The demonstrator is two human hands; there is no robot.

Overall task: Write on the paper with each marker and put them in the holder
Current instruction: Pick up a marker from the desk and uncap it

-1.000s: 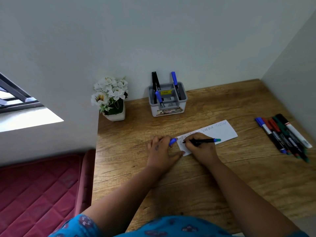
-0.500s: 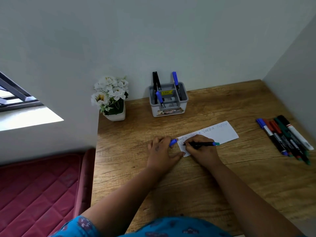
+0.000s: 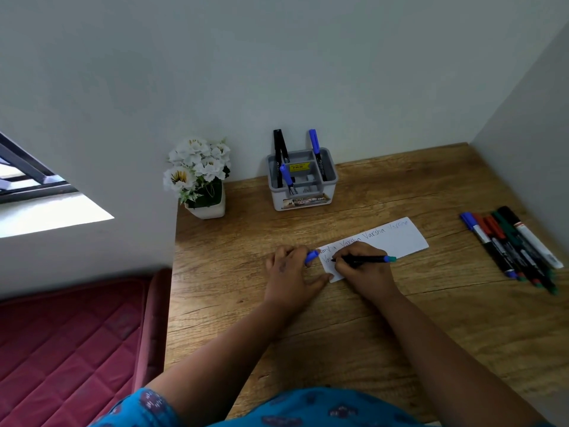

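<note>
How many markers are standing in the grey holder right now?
3, in the grey plastic holder: a black marker at its back left, a blue-capped marker in front of that, and another blue-capped marker at its right. A shorter one could be hidden inside.

Handwriting on the paper (image 3: 397, 238): top line reads "Varsha Varsha", with a fainter similar word after it; second line begins "Va". Yellow sticker (image 3: 297, 167) inside the holder (image 3: 303, 201): print illegible. Front label (image 3: 306, 201) of the holder: illegible
</note>
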